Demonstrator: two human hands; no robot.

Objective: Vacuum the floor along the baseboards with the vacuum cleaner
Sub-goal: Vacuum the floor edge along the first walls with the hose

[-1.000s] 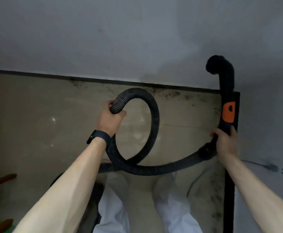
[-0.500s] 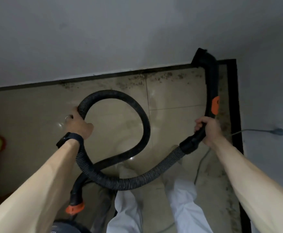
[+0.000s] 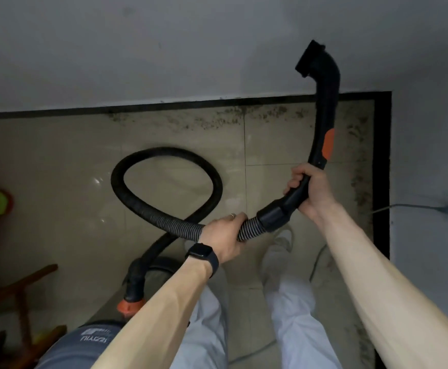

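1 black vac wand (image 3: 325, 113), its nozzle (image 3: 310, 59) up in front of the wall (image 3: 191, 43), top right. R hand (image 3: 313, 190) wraps tight round the wand's low end. L hand (image 3: 224, 237) squeezes the 1 ribbed hose (image 3: 164, 153) just beside the cuff. Hose makes 1 loop. 2 black baseboards (image 3: 164, 105) meet top right. The vac body (image 3: 84, 344) is bottom left, partly hidden by L arm (image 3: 164, 310) and cut off by the edge. Stuff at far left is too cut off to tell.

Your grey vacuum cleaner (image 3: 84, 347) sits low at your left. Its black ribbed hose (image 3: 164, 151) makes one loop, and the curved wand (image 3: 324, 115) with its orange patch points upward, nozzle (image 3: 309, 59) topmost.
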